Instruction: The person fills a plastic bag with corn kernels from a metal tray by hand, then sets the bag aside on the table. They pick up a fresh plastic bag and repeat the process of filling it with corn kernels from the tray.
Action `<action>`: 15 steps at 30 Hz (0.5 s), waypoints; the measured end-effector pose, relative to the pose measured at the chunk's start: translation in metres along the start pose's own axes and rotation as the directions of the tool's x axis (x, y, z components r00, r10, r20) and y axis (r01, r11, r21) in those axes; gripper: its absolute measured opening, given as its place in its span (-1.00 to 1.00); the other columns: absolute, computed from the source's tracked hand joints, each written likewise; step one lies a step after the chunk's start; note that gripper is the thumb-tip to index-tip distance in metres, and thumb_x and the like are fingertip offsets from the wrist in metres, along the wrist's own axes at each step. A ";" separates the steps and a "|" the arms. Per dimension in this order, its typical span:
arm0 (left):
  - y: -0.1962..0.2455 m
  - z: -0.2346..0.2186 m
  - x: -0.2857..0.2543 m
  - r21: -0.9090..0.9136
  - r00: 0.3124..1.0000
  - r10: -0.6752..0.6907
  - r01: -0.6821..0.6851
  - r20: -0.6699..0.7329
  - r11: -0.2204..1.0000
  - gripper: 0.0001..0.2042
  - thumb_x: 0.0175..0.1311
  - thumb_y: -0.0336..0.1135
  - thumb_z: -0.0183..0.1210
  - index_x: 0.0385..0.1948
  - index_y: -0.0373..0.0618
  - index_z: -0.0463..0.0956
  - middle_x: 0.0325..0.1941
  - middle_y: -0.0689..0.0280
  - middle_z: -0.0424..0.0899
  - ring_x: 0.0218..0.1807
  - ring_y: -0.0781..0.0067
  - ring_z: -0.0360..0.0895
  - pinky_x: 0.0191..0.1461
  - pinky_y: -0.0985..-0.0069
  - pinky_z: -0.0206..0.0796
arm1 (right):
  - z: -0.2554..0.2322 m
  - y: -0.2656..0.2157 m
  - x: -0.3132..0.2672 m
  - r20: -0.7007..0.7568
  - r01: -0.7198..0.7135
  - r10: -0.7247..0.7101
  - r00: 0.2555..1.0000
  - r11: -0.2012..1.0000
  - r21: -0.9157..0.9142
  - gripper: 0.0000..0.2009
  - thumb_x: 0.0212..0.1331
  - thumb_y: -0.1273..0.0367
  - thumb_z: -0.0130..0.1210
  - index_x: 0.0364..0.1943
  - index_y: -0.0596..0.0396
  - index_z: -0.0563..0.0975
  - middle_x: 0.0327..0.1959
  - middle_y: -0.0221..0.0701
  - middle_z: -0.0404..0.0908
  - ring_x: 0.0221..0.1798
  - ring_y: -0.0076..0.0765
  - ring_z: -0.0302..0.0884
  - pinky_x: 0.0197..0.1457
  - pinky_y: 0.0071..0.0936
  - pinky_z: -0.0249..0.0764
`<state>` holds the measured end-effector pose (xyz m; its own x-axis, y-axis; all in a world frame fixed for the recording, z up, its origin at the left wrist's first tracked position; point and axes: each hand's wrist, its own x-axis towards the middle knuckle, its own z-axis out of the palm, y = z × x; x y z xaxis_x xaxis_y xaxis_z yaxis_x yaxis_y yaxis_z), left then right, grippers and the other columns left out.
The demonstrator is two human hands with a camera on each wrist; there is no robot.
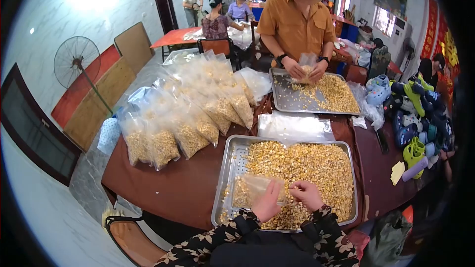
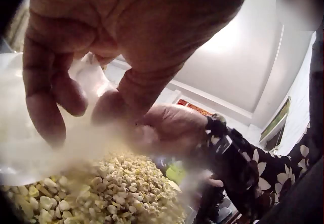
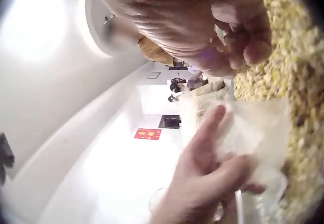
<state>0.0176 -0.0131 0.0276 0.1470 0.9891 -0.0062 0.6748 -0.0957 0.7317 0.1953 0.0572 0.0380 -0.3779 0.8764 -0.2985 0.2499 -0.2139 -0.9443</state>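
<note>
In the head view, a clear plastic bag (image 1: 246,191) with some kernels inside lies tilted over the left part of the near metal tray (image 1: 222,178) of yellow corn kernels (image 1: 316,168). My left hand (image 1: 267,201) grips the bag near its mouth; the left wrist view shows curled fingers (image 2: 43,102) over the pale plastic (image 2: 20,148). Just right of the bag, above the kernels, is my right hand (image 1: 308,196). Its fingers (image 3: 257,51) are curled in the right wrist view, apart from the bag (image 3: 248,138), with nothing seen held.
Filled bags (image 1: 190,123) stand in rows at the left on the brown table (image 1: 148,188). Flat empty bags (image 1: 296,127) lie beyond my tray. A person in an orange shirt (image 1: 297,24) holds a bag over a second tray (image 1: 284,104). Shoes (image 1: 418,113) are piled at right.
</note>
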 end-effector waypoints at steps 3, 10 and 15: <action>0.000 -0.001 0.000 -0.096 1.000 -0.028 0.027 -0.008 0.995 -0.22 -0.09 -0.47 0.15 0.27 -0.21 -0.04 0.37 -0.17 -0.05 0.05 -0.27 0.39 0.00 0.14 0.37 | 0.023 0.000 0.003 0.064 0.009 -0.008 0.998 1.000 -0.006 -0.85 0.10 0.44 0.14 -0.26 0.20 0.53 -0.53 -0.47 0.52 -0.55 -0.60 0.46 -0.51 -0.59 0.44; -0.015 0.006 0.003 -0.149 0.996 0.042 -0.053 -0.076 0.987 -0.22 -0.06 -0.48 0.12 0.29 -0.25 -0.08 0.40 -0.16 -0.12 0.25 -0.25 0.19 0.20 0.21 0.25 | 0.052 -0.012 -0.003 0.070 0.282 -0.285 0.956 0.822 -0.495 -0.78 0.15 0.34 0.02 -0.22 0.19 0.55 -0.38 -0.13 0.60 -0.35 -0.08 0.58 -0.26 -0.33 0.49; -0.016 0.011 0.002 -0.093 1.000 0.012 -0.011 0.012 0.996 -0.26 -0.02 -0.46 0.09 0.29 -0.22 -0.05 0.39 -0.16 -0.11 0.18 -0.25 0.27 0.13 0.19 0.30 | 0.044 -0.002 -0.006 0.208 0.225 -0.109 0.972 0.686 -0.692 -0.77 0.11 0.37 0.00 -0.19 0.14 0.58 -0.37 -0.03 0.58 -0.25 0.08 0.55 -0.15 -0.19 0.46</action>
<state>0.0150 -0.0104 0.0087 0.1637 0.9865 -0.0051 0.6031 -0.0960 0.7919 0.1574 0.0333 0.0351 -0.5803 0.7852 -0.2160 0.7030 0.3491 -0.6196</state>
